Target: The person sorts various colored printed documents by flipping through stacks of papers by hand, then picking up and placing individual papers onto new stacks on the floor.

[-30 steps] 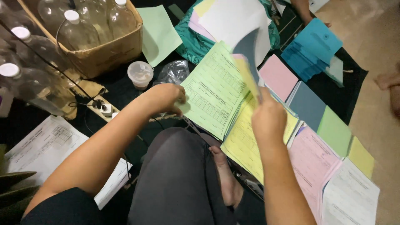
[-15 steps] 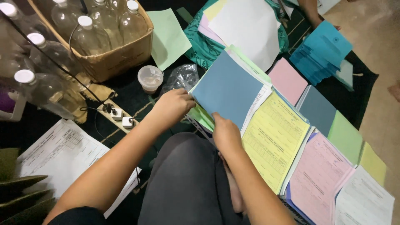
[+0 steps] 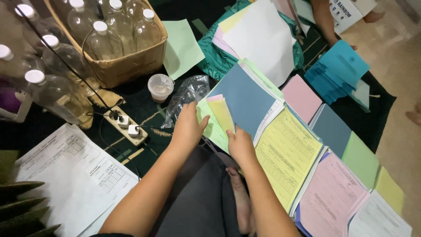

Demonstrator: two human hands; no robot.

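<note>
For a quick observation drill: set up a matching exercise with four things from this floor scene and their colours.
Things:
1. sheet with the printed table
2. lidded plastic cup
3. stack of folders
4. power strip

Colours:
A. bright blue
B. white
C. yellow
D. translucent, cloudy

Pairs: 1-C, 2-D, 3-A, 4-B

Soft, even indoor light falls from above, bright on the white sheet and the bare floor at right. The dark mat stays dim. Glare glints on the bottles and plastic bag. Focus is sharp; the wide lens bends the edges.
</note>
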